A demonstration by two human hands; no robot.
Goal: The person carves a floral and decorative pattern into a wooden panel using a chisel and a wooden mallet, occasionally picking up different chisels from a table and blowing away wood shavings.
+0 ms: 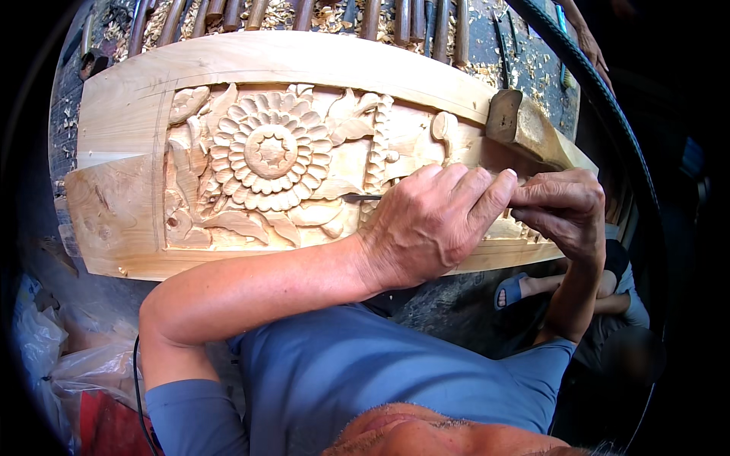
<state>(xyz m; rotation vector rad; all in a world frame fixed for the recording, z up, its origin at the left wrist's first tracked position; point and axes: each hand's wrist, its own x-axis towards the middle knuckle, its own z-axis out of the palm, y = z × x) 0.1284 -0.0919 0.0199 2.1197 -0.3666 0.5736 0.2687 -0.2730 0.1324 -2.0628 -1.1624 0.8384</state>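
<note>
Your left hand (433, 224) is curled tight around a chisel (363, 197), its tip poking out onto the carved wood panel (251, 163) by the flower. Your right hand (563, 209) pinches the handle end. A mallet (525, 129) rests just beyond, more chisels (304, 11) lined up behind.

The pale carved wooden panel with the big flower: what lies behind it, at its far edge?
Behind the pale carved wooden panel, a row of dark-handled carving tools lies among wood shavings on the dark workbench. The panel covers their lower ends.
</note>
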